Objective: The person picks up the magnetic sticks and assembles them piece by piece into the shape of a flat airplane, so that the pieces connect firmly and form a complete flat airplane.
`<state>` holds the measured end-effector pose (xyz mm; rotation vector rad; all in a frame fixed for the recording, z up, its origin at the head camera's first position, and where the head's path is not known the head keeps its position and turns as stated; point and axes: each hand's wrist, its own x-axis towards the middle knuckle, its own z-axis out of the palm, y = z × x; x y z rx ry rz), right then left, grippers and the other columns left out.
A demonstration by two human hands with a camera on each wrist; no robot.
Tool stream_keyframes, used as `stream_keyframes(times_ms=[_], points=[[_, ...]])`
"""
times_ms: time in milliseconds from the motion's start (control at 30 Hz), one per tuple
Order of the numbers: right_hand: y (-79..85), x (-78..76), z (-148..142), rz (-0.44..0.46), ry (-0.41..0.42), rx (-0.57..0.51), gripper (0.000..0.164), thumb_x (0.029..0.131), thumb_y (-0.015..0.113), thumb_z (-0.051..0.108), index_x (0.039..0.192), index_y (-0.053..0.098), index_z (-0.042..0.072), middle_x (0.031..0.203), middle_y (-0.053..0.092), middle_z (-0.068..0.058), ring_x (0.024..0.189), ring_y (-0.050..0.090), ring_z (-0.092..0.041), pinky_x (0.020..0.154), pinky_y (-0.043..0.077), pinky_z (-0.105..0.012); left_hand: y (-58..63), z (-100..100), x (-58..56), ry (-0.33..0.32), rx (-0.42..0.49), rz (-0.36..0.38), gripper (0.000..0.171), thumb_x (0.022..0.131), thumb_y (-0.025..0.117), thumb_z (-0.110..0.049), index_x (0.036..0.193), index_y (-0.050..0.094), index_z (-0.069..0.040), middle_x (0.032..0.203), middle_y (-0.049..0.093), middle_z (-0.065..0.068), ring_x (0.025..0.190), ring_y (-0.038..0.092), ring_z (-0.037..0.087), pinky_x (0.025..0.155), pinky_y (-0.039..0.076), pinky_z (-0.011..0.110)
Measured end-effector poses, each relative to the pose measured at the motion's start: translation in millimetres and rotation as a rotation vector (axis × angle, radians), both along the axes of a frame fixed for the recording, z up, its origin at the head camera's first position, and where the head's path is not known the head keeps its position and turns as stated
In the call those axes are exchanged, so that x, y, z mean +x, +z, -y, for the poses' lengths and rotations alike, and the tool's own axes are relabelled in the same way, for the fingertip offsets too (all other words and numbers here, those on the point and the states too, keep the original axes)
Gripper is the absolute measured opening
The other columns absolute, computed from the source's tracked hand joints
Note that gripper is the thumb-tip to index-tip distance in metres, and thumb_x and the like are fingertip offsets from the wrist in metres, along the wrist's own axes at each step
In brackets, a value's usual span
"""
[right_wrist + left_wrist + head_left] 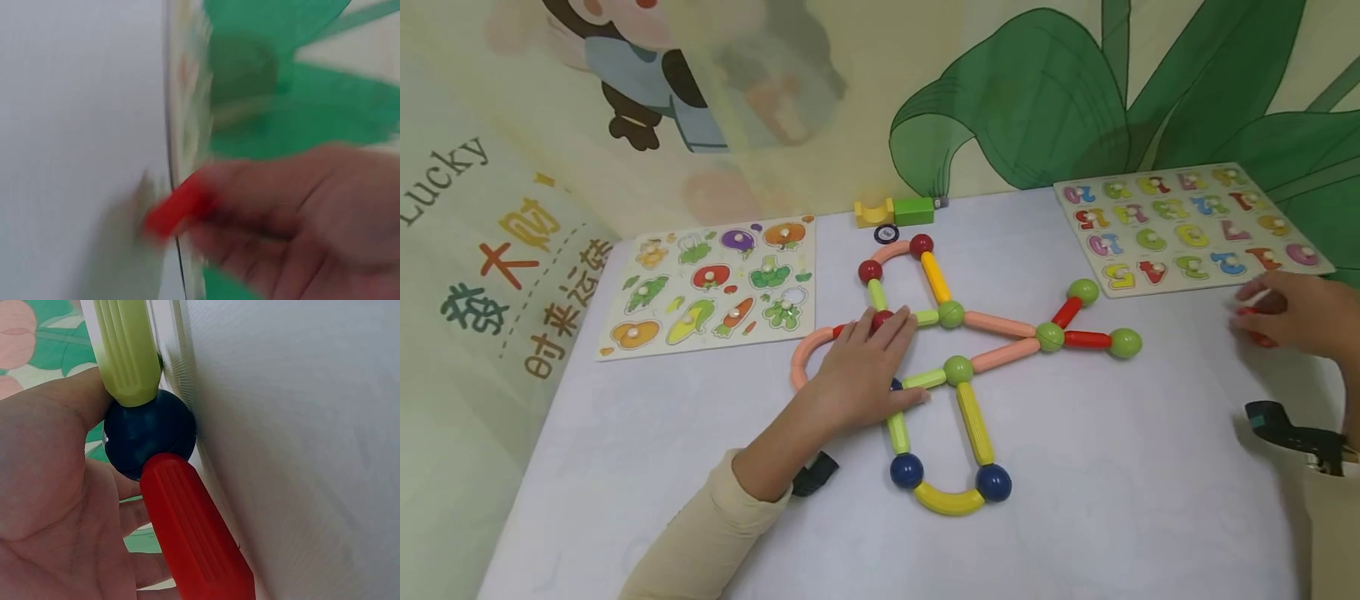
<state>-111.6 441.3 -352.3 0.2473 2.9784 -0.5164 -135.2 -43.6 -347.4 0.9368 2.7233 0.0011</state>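
The left hand [867, 367] is lying flat on the white table [1112, 483], palm down, fingers straight and close together, pointing to the right. It is pressing on the middle of the stick-and-ball figure [958, 367], not gripping anything. The forearm in a cream sleeve [707, 533] is coming from the lower left.

The right hand [1292, 312] is staying at the right edge of the table, just below the number puzzle board [1191, 225]. Its fingers are curled around a short red stick [1255, 327], and only the ends of the stick are showing.

The figure is made of smooth round balls and ribbed plastic sticks, some straight, some curved. A yellow curved stick [949, 500] is joining two dark blue balls [907, 471] at the bottom. Pink sticks are running to green balls on the right.

The left wrist view is showing what the head view hides: under the palm, a dark blue ball [149, 434] is touching a light green ribbed stick [128, 350] and a red ribbed stick [197, 534], all against the table.

The right wrist view is blurred, but the red stick [178, 206] is seen pinched in the fingertips [250, 206].

A vegetable puzzle board [711, 287] is lying at the left.
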Motion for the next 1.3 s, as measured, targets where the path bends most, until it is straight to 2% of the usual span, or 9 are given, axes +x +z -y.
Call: stream_keyframes(times_ms=[133, 233, 400, 467, 667, 867, 1000, 1133, 1300], points=[[7.7, -13.9, 56, -0.112, -0.068, -0.186, 0.046, 0.087, 0.059, 0.033, 0.116, 0.048, 0.000, 0.099, 0.056, -0.026, 0.078, 0.054, -0.033, 0.050, 0.046, -0.025, -0.4, 1, 0.6, 0.004, -0.010, 0.001, 0.095, 0.076, 0.049, -0.068, 0.146, 0.010, -0.018, 0.151, 0.008, 0.000, 0.133, 0.007, 0.036, 0.104, 0.015, 0.048], [7.9, -19.0, 93, -0.138, -0.051, -0.284, 0.051, 0.084, 0.060, 0.041, 0.117, 0.049, 0.004, 0.099, 0.057, -0.019, 0.085, 0.054, -0.031, 0.055, 0.047, -0.020, -1.4, 2, 1.5, 0.003, -0.010, 0.004, 0.095, 0.076, 0.050, -0.067, 0.146, 0.010, -0.018, 0.151, 0.008, 0.000, 0.134, 0.007, 0.036, 0.104, 0.015, 0.048], [1.7, -20.0, 121, -0.133, 0.080, -0.239, 0.038, 0.082, 0.065, 0.035, 0.106, 0.057, 0.007, 0.091, 0.060, -0.010, 0.082, 0.055, -0.025, 0.060, 0.051, -0.032, -3.2, 2, 2.3, 0.000, 0.000, -0.008, 0.095, 0.075, 0.050, -0.067, 0.146, 0.011, -0.018, 0.151, 0.009, 0.001, 0.133, 0.008, 0.036, 0.104, 0.016, 0.049], [2.2, -19.6, 124, -0.141, 0.100, -0.204, 0.033, 0.083, 0.065, 0.032, 0.104, 0.059, 0.007, 0.090, 0.061, -0.009, 0.082, 0.054, -0.024, 0.061, 0.050, -0.036, -3.3, 3, 2.2, -0.002, 0.001, -0.014, 0.095, 0.076, 0.050, -0.067, 0.146, 0.011, -0.018, 0.151, 0.009, 0.001, 0.133, 0.008, 0.036, 0.104, 0.016, 0.049], [9.2, -18.8, 122, -0.164, 0.063, -0.176, 0.034, 0.083, 0.065, 0.029, 0.106, 0.061, 0.004, 0.093, 0.061, -0.015, 0.085, 0.053, -0.030, 0.059, 0.045, -0.027, -2.4, 3, 1.4, 0.001, -0.003, -0.015, 0.095, 0.076, 0.050, -0.067, 0.146, 0.011, -0.018, 0.151, 0.008, 0.001, 0.133, 0.008, 0.036, 0.104, 0.016, 0.049], [2.9, -22.3, 120, -0.076, 0.133, -0.148, 0.029, 0.083, 0.067, 0.021, 0.105, 0.062, 0.003, 0.092, 0.061, -0.014, 0.084, 0.052, -0.029, 0.062, 0.048, -0.033, -1.8, 2, 2.0, 0.004, -0.003, -0.025, 0.094, 0.076, 0.051, -0.066, 0.146, 0.012, -0.017, 0.150, 0.010, 0.001, 0.133, 0.009, 0.036, 0.104, 0.017, 0.049], [1.2, -22.0, 119, -0.083, 0.095, -0.165, 0.035, 0.084, 0.065, 0.029, 0.107, 0.061, 0.003, 0.096, 0.060, -0.016, 0.087, 0.051, -0.031, 0.065, 0.049, -0.039, -2.8, 1, 1.8, -0.002, 0.003, -0.026, 0.094, 0.076, 0.050, -0.067, 0.146, 0.012, -0.017, 0.150, 0.010, 0.001, 0.133, 0.009, 0.036, 0.104, 0.017, 0.049], [2.1, -21.4, 116, -0.089, 0.045, -0.192, 0.040, 0.084, 0.062, 0.037, 0.107, 0.060, 0.005, 0.098, 0.059, -0.015, 0.088, 0.050, -0.031, 0.063, 0.048, -0.034, -2.6, 1, 1.4, -0.006, 0.006, -0.018, 0.094, 0.076, 0.050, -0.067, 0.146, 0.011, -0.018, 0.151, 0.008, 0.001, 0.133, 0.008, 0.036, 0.104, 0.016, 0.049], [2.4, -21.5, 116, -0.031, 0.081, -0.212, 0.040, 0.084, 0.063, 0.035, 0.109, 0.061, 0.004, 0.099, 0.058, -0.015, 0.090, 0.049, -0.031, 0.062, 0.048, -0.030, -0.9, 1, 1.7, -0.006, 0.006, -0.016, 0.094, 0.076, 0.050, -0.067, 0.146, 0.011, -0.018, 0.151, 0.008, 0.001, 0.133, 0.008, 0.036, 0.104, 0.016, 0.049]])
